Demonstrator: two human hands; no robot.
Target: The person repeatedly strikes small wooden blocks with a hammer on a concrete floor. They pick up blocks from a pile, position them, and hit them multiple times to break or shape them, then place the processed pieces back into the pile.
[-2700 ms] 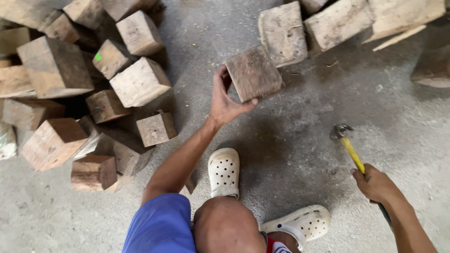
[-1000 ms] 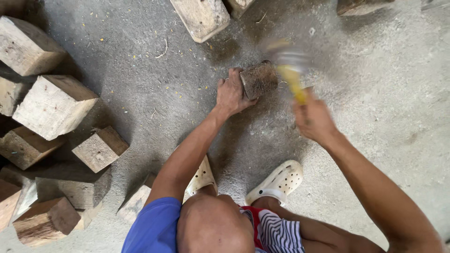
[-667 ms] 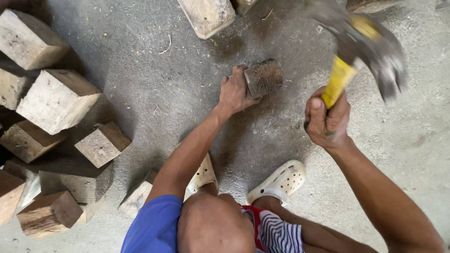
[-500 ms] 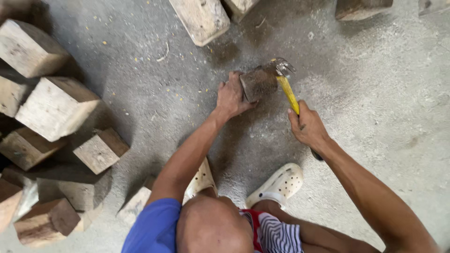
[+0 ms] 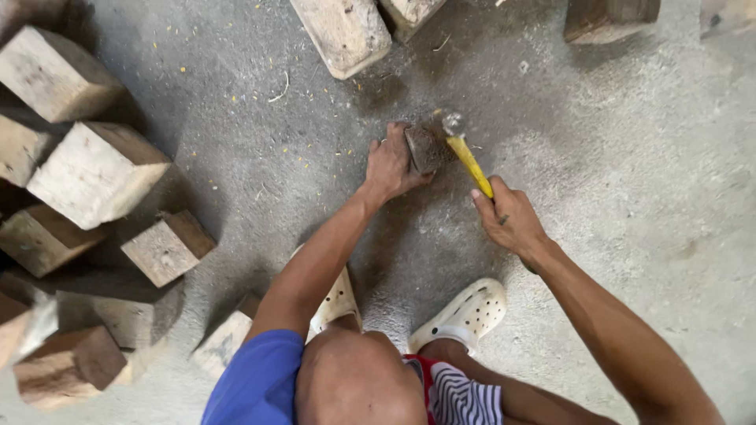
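Since half a second ago the hammer (image 5: 465,153) has stayed down, its shiny steel head against the top of the dark, rough-faced wood block (image 5: 425,148); the view has shifted little. The right hand (image 5: 508,220) is closed tight round the smooth yellow handle. The left hand (image 5: 391,164) is clamped on the block's left side, pinning it to the gritty grey concrete floor (image 5: 630,173). Pale, squarish sawn timber offcuts (image 5: 94,173) lie well left of that hand.

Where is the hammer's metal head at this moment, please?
In the head view, upper centre: the hammer head rests on the wood block that the left hand steadies.
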